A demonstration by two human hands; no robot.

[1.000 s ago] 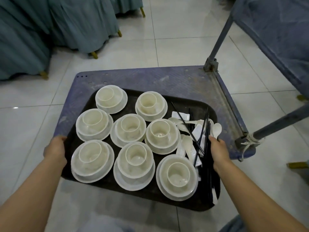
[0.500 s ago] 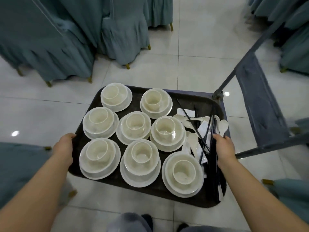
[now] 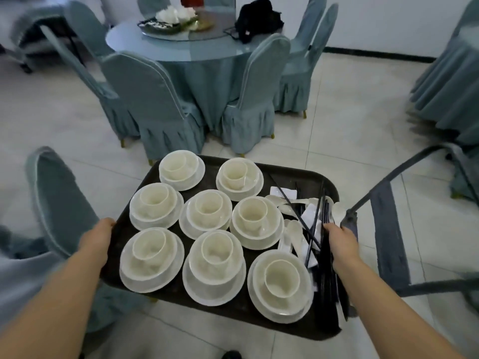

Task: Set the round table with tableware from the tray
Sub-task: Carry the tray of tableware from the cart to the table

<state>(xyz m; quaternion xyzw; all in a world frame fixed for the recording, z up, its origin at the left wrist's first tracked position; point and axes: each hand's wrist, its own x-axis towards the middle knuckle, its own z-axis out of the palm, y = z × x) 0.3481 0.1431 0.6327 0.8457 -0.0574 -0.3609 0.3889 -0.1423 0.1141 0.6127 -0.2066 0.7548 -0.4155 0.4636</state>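
A round worktop (image 3: pixel 181 51) draped in blue-grey cloth is standing well beyond both hands, ringed by covered chairs (image 3: pixel 155 99) of the same colour, with a glass turntable (image 3: pixel 207 35), some white pieces and a black bag (image 3: pixel 259 19) sitting on it. Another covered chair (image 3: pixel 59 203) is standing just outside the left hand, and a grey metal folding frame (image 3: pixel 383 229) is standing just outside the right hand.

The dark tray (image 3: pixel 298 174) is hanging in the air above the tiled floor (image 3: pixel 337 112), carried between the two hands. The left hand (image 3: pixel 97 238) is gripping the tray's left edge, thumb on the rim and fingers tucked beneath out of sight. The right hand (image 3: pixel 342 242) is gripping the right edge, its fingers curling over the rim and touching the black chopsticks (image 3: pixel 326 268) bundled there.

Between the hands, eight white sets (image 3: pixel 207 213) are sitting on the tray, each a cup in a bowl on a saucer. Just inside the right hand's fingers, white spoons (image 3: pixel 293 229) and small white rests (image 3: pixel 282 191) are lying in a loose heap, crossed by single chopsticks.
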